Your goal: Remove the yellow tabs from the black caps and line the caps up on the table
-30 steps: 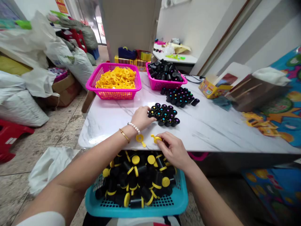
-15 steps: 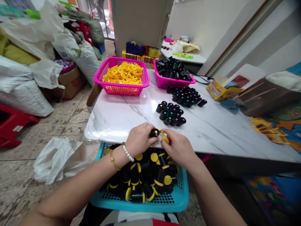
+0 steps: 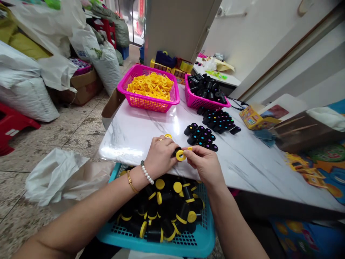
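Observation:
Near the table's front edge my left hand [image 3: 161,154] is closed around a small black cylinder [image 3: 176,151], mostly hidden by the fingers. My right hand [image 3: 207,163] pinches a yellow ring-shaped piece [image 3: 180,155] with a small tab, held at the cylinder's end facing me. Whether the ring is seated on it, I cannot tell. Another yellow ring [image 3: 168,136] shows just past my left fingers. Below my hands, a turquoise basket [image 3: 145,246] holds many black cylinders with yellow caps [image 3: 167,228].
A pink basket of yellow rings [image 3: 151,106] stands at the table's far left. Beside it is a pink basket of black cylinders [image 3: 206,103]. Loose black cylinders with coloured dots [image 3: 201,136] stand in front. A yellow box [image 3: 252,117] lies to the right; white sacks [image 3: 25,90] stand left.
My right hand has turned the yellow ring toward me and brought it up against the black cylinder. A yellow ring now shows beyond my left fingers. The view has shifted slightly.

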Demonstrator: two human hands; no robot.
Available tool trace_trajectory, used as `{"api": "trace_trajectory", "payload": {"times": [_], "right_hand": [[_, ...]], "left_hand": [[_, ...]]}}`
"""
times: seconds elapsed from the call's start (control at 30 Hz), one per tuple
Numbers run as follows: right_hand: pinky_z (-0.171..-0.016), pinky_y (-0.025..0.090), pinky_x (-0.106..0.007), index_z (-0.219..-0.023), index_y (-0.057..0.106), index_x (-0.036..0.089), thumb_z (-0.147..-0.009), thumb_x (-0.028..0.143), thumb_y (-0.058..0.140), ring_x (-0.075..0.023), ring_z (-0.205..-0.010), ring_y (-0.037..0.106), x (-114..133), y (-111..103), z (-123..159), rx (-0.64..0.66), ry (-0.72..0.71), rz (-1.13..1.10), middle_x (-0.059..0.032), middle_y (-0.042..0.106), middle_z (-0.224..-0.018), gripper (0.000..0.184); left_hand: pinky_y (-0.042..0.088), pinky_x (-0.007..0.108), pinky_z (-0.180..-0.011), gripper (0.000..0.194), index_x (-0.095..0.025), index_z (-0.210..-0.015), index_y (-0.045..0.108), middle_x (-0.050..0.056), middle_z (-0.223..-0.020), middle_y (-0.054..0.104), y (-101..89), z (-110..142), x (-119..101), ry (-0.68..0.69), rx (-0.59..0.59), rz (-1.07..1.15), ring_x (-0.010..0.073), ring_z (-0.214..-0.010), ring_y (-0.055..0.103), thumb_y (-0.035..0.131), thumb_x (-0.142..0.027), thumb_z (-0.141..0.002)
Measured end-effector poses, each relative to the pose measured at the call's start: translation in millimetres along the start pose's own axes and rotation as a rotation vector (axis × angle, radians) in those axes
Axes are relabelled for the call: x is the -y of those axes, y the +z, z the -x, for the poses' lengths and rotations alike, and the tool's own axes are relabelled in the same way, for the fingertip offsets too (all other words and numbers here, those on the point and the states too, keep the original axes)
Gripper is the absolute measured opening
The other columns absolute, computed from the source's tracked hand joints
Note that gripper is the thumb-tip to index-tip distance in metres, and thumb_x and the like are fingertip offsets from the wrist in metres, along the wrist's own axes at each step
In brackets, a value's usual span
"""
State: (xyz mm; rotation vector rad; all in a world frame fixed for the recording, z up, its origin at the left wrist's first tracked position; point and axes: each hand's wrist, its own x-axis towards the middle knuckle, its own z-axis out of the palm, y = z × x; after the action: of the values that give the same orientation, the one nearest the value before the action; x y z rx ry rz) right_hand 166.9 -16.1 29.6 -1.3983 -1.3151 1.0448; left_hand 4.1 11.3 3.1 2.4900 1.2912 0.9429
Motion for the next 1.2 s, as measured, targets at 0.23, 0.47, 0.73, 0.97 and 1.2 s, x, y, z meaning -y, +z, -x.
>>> {"api": "trace_trajectory", "payload": {"times": [0.23,0.47,0.73,0.97,1.2], "right_hand": [[-0.041,0.035,-0.019,-0.072,0.066,0.015,-0.073,0.039,0.073,-0.0076,-0.045,0.045,-14,10,-18,-0.07,0.026,0.001,0.0024,0.058,-0.055,0.025],[-0.039,0.043,-0.02,-0.069,0.056,0.017,-0.077,0.041,0.069,-0.0099,-0.04,0.053,-17,15,-11,-0.033,0.08,-0.099,0.0022,0.06,-0.053,0.028],[-0.039,0.041,-0.021,-0.071,0.049,0.021,-0.079,0.043,0.066,-0.0112,-0.038,0.049,-6,23,8,-0.007,0.121,-0.067,0.0063,0.053,-0.045,0.029],[-0.038,0.039,-0.02,-0.072,0.051,0.02,-0.079,0.043,0.066,-0.0088,-0.04,0.045,-13,20,6,0.013,0.104,-0.143,0.0052,0.053,-0.052,0.028],[-0.037,0.031,-0.018,-0.069,0.053,0.018,-0.077,0.042,0.068,-0.0072,-0.041,0.042,-5,22,4,-0.044,0.06,-0.014,0.0046,0.052,-0.052,0.029]], "left_hand": [[0.039,0.038,-0.083,0.023,-0.018,-0.087,0.065,0.005,-0.086,0.061,1.0,-3,1,-0.02,0.076,-0.033,0.0233,-0.09,0.054,0.068,-0.038,-0.075],[0.043,0.03,-0.071,0.022,-0.018,-0.086,0.064,0.005,-0.085,0.06,0.4,1,-1,-0.077,0.128,-0.012,0.0187,-0.077,0.057,0.061,-0.039,-0.081],[0.044,0.028,-0.067,0.016,-0.019,-0.09,0.065,0.004,-0.082,0.066,-18.6,10,-8,-0.143,0.224,0.111,0.0193,-0.077,0.061,0.06,-0.03,-0.08],[0.038,0.02,-0.054,0.015,-0.02,-0.088,0.065,-0.002,-0.067,0.065,-37.0,1,-10,-0.194,0.394,0.507,0.012,-0.059,0.058,0.053,-0.024,-0.082],[0.036,0.02,-0.052,0.015,-0.022,-0.081,0.067,-0.004,-0.061,0.064,-22.2,4,-6,-0.266,0.355,0.501,0.0115,-0.05,0.057,0.053,-0.019,-0.077]]}}
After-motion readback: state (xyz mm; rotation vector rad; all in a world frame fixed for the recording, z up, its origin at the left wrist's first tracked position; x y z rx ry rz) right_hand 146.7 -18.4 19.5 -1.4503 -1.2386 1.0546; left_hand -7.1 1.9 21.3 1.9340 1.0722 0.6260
